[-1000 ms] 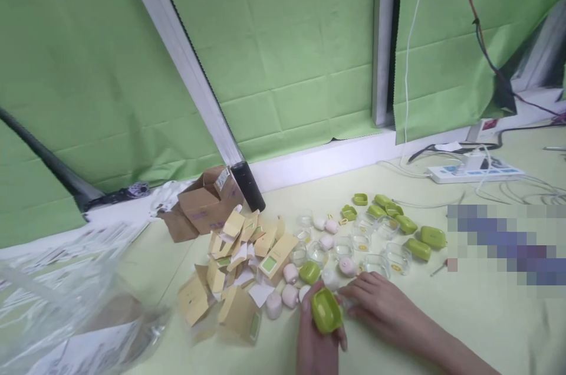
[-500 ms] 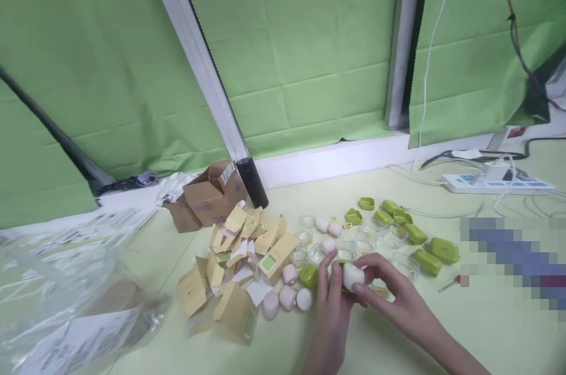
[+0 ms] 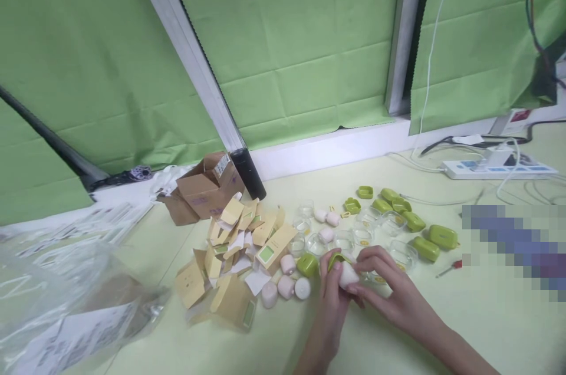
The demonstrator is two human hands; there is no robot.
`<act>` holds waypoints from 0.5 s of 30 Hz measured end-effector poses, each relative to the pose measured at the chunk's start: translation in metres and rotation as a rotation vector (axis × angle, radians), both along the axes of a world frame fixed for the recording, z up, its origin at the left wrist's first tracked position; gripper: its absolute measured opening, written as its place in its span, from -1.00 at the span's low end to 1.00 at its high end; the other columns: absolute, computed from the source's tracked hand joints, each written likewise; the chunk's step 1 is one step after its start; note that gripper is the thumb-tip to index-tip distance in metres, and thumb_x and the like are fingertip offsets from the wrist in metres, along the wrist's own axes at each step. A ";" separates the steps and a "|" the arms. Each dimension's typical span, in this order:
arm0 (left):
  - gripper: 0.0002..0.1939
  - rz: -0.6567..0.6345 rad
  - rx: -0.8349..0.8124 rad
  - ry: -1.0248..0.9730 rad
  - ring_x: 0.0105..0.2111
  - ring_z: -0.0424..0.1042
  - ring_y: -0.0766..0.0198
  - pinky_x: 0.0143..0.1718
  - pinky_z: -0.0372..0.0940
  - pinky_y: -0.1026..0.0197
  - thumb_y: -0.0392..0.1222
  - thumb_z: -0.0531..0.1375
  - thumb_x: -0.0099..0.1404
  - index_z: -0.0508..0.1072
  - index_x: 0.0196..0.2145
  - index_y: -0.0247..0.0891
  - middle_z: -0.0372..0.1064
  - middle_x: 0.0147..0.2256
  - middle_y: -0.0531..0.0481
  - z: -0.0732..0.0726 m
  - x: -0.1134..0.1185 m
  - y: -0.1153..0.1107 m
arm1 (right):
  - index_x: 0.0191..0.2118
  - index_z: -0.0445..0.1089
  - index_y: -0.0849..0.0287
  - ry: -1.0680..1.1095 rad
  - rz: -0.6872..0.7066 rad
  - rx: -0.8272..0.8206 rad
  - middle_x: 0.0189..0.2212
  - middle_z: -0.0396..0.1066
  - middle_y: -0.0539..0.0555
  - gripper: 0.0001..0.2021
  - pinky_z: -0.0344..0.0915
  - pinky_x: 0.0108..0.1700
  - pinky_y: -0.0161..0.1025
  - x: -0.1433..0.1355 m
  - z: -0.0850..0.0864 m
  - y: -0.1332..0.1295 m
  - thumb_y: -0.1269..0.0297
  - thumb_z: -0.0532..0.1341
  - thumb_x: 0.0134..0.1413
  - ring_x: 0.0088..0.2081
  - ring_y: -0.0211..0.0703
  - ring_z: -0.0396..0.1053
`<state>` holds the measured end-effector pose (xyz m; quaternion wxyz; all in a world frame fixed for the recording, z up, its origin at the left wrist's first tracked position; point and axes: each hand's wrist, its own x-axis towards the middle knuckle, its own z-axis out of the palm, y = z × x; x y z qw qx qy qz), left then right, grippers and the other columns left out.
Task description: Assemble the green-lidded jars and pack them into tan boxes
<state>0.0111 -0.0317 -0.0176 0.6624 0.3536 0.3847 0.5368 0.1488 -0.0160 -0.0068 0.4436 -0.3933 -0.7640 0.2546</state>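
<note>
Closed around a green case (image 3: 338, 259) is my left hand (image 3: 331, 298). A white rounded piece (image 3: 348, 276) sits against that case, and my right hand (image 3: 389, 283) pinches it from the right. Just left of my hands lie another green case (image 3: 307, 265) and several pale pink and white cylinders (image 3: 286, 287). Clear plastic cups (image 3: 344, 240) are spread behind my hands. More green cases (image 3: 443, 237) and open green shells (image 3: 352, 206) lie behind and to the right.
Torn yellow cartons (image 3: 234, 298) are piled left of centre, with a cardboard box (image 3: 207, 189) and black cylinder (image 3: 249, 173) behind. Clear plastic bags (image 3: 110, 298) lie at left. A power strip (image 3: 499, 170) and a red-handled screwdriver (image 3: 457, 264) are at right.
The white piece has tilted and sits lower against the green case, whose rim now shows above it. Both hands keep their hold. The whole view has shifted slightly.
</note>
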 end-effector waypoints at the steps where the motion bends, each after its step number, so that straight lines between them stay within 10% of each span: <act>1: -0.56 -0.017 -0.018 0.016 -0.60 0.20 0.40 -0.59 0.19 0.33 0.12 -0.01 0.28 0.11 0.01 -0.15 0.20 -0.48 0.11 -0.002 0.000 0.000 | -0.12 0.31 0.04 -0.015 0.009 0.014 -0.11 0.32 0.13 -0.77 0.31 -0.07 -0.09 0.000 0.001 0.000 0.22 0.22 0.07 -0.02 0.02 0.28; 5: -0.52 -0.083 -0.041 0.051 -0.70 0.10 0.44 -0.69 0.10 0.36 0.23 -0.07 0.25 0.12 -0.07 -0.17 0.13 -0.58 0.18 -0.007 0.000 0.001 | 0.01 0.29 -0.03 -0.015 0.142 -0.037 -0.04 0.36 0.10 -0.68 0.24 0.04 -0.02 0.000 0.005 0.000 0.22 0.19 0.10 0.03 0.01 0.26; 11: -0.32 -0.245 0.087 0.087 -0.60 0.24 0.37 -0.59 0.18 0.30 0.26 0.03 0.14 0.04 0.07 -0.21 0.29 -0.43 0.03 -0.002 -0.005 0.005 | -0.16 0.40 0.04 0.271 -0.020 -0.330 -0.15 0.41 0.11 -0.73 0.36 -0.13 -0.12 0.000 0.007 0.003 0.05 0.19 0.05 -0.11 -0.01 0.37; 15: -0.23 0.012 0.226 0.536 -0.34 0.29 0.28 -0.32 0.25 0.20 0.01 0.24 0.10 -0.02 0.18 -0.13 0.23 -0.07 -0.14 0.004 -0.007 -0.003 | -0.19 0.36 0.07 0.383 -0.087 -0.399 -0.18 0.43 0.10 -0.69 0.40 -0.19 -0.15 -0.001 0.004 0.004 0.03 0.25 -0.03 -0.16 -0.03 0.40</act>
